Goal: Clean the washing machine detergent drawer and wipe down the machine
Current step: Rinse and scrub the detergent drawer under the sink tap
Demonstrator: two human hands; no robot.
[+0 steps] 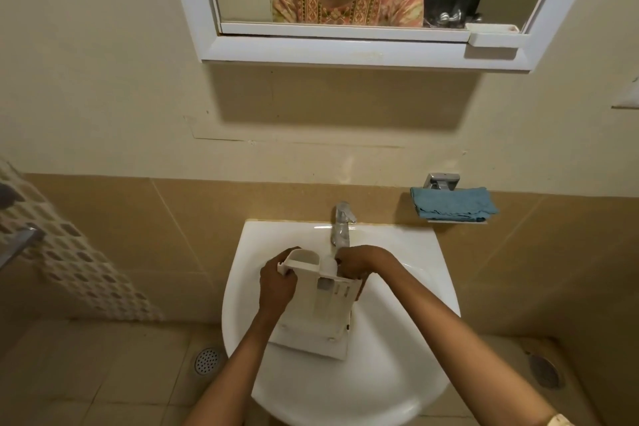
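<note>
As left hand (pixel 276 282) grips the drawer (pixel 325 315), right hand (pixel 359 261) clasps its side.

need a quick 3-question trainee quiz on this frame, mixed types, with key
1. True or false: the detergent drawer is over the sink, below the tap.
2. The blue cloth lies: A in the sink; B on the wall holder right of the tap; C on the floor.
3. Short answer: which hands hold the drawer?

Key: 1 true. 2 B. 3 both: the left hand grips its left edge, and the right hand holds its top right corner, near the tap.
</note>
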